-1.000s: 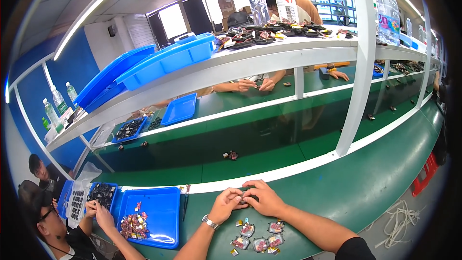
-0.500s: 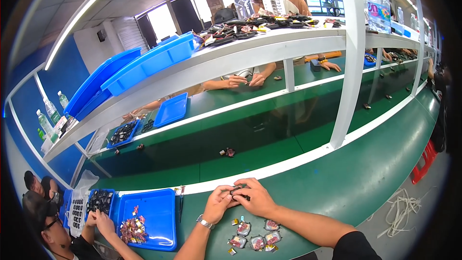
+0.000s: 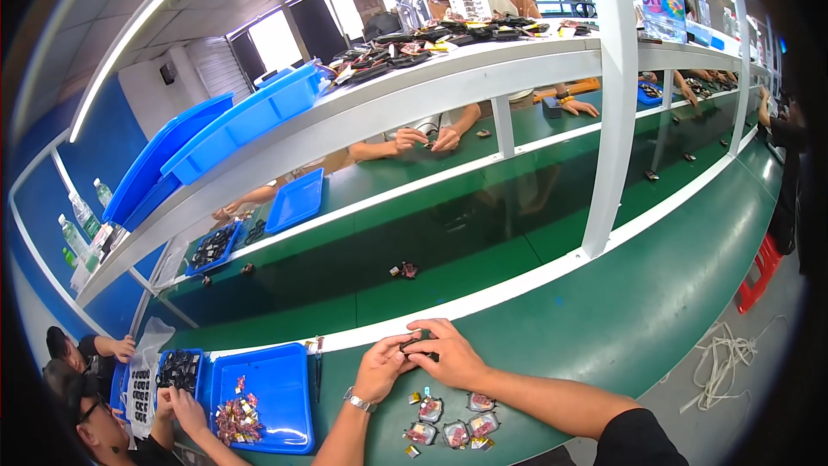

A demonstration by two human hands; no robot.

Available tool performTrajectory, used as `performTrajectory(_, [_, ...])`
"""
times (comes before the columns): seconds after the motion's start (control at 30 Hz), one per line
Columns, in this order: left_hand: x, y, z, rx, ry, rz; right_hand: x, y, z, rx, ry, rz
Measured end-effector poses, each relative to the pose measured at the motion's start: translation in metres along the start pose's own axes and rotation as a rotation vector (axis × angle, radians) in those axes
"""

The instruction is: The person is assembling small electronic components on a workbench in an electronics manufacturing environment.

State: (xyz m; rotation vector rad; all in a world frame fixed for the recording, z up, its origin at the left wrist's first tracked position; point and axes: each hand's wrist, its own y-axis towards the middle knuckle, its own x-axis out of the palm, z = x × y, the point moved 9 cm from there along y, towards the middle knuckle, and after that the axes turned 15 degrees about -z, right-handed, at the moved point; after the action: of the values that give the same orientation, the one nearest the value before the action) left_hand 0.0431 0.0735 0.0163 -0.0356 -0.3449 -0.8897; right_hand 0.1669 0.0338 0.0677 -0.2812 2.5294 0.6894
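Above the green tabletop, my left hand and my right hand meet with fingers closed around a small black part. Fingers cover most of it, so its exact kind does not show. A watch circles my left wrist. Just nearer than my right hand lie several small clear-and-grey casings with reddish circuit pieces inside. Loose small silver-and-yellow pieces sit beside them.
To the left, a blue tray holds a heap of small reddish circuit pieces; a smaller tray of black parts adjoins it. A co-worker's hands work there. A white post and shelf stand ahead.
The whole view has shifted slightly. My hands stay together on the black part, with small finger movements. At the far left, another person's hand has come up into view.
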Motion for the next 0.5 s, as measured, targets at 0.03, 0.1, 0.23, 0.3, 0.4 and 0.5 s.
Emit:
performTrajectory(0.03, [0.002,0.001,0.001,0.007,-0.039,-0.026,-0.002,0.000,-0.001,0.003,0.001,0.002])
performTrajectory(0.1, [-0.003,0.000,-0.001,0.010,-0.053,-0.035,-0.004,0.000,-0.009,-0.030,-0.043,0.001])
performTrajectory(0.23, [-0.011,-0.002,-0.004,0.051,-0.075,-0.009,-0.003,0.003,-0.020,-0.090,-0.089,0.044])
performTrajectory(0.3, [-0.012,-0.001,-0.003,0.096,-0.103,-0.003,-0.004,0.002,-0.027,-0.109,-0.176,0.068])
performTrajectory(0.4, [-0.012,-0.002,-0.004,0.065,-0.098,-0.009,-0.008,-0.003,-0.024,-0.129,-0.149,0.118])
performTrajectory(0.5, [-0.010,-0.001,-0.003,0.074,-0.089,0.020,-0.009,-0.001,-0.017,-0.103,-0.068,0.116])
